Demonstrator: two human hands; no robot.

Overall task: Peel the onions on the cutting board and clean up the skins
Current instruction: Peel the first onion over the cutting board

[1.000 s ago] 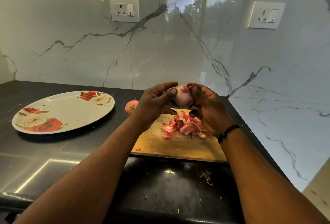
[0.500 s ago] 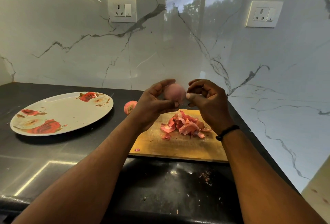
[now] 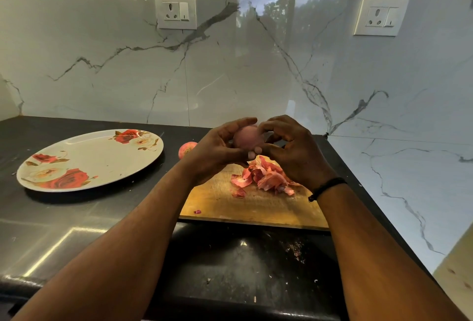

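Note:
A pale pink peeled onion (image 3: 247, 137) is held in the air above the wooden cutting board (image 3: 230, 205). My left hand (image 3: 217, 151) grips it from the left with curled fingers and thumb. My right hand (image 3: 291, 151) curls round its right side, fingertips on the onion. A pile of red-pink onion skins (image 3: 263, 176) lies on the board under my hands, with one small scrap (image 3: 197, 211) near the board's front edge. A second onion (image 3: 186, 148) sits on the counter just left of my left hand, partly hidden behind it.
A large white plate with red roses (image 3: 89, 159) lies on the black counter (image 3: 76, 218) to the left. Marble walls stand behind and to the right, meeting at a corner. Small skin crumbs (image 3: 294, 249) dot the counter in front of the board.
The onion has been turned in my hands, and my right hand, which had pulled slightly away, has closed back onto it. Both hands stay above the board.

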